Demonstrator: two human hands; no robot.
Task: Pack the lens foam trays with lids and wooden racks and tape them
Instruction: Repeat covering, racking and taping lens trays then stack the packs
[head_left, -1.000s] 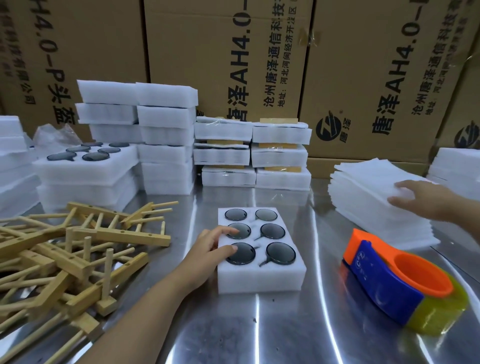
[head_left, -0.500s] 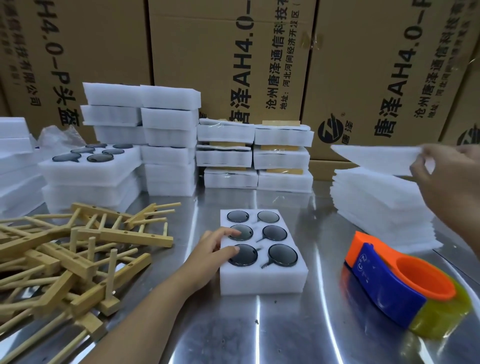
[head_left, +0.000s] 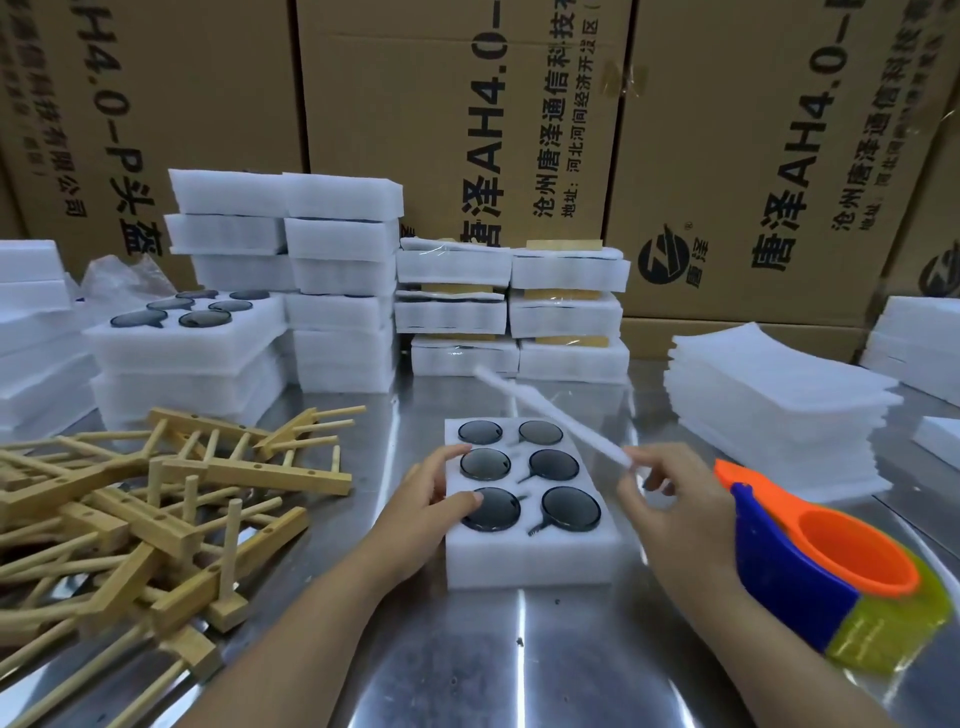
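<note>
Resting mid-table, the tray (head_left: 535, 553) is a white foam block with six round wells in two columns, each holding a dark grey lens (head_left: 571, 508) (small notches lead off some wells). The left hand (head_left: 431, 501) lies on the tray's left edge, fingers apart, with the thumb on the nearest left lens and the forefinger at the rim of the middle one. The right hand (head_left: 675, 501), just right of the tray, pinches the near end of a lid (head_left: 550, 415) between thumb and fingertips. This thin white foam sheet is seen edge-on, slanting up and away above the tray's right column.

Right of the tray stands a stack (head_left: 779, 395) of like sheets and, nearer, a tape dispenser (head_left: 800, 566) in orange and blue with a yellowish roll. Left of the tray lies a loose heap of wooden racks (head_left: 156, 509). Behind the tray are wrapped packs (head_left: 566, 312) of foam with pale wood showing on top, and left of these are taller piles (head_left: 343, 260) of foam blocks.

The table (head_left: 467, 654) is bright, reflective metal. Cartons (head_left: 457, 130) close off the back, printed sideways in black: "唐泽AH4.0", "沧州唐泽通信科技" and, on the left one, "-P头盔". A round logo marked "唐泽" sits low on one.
</note>
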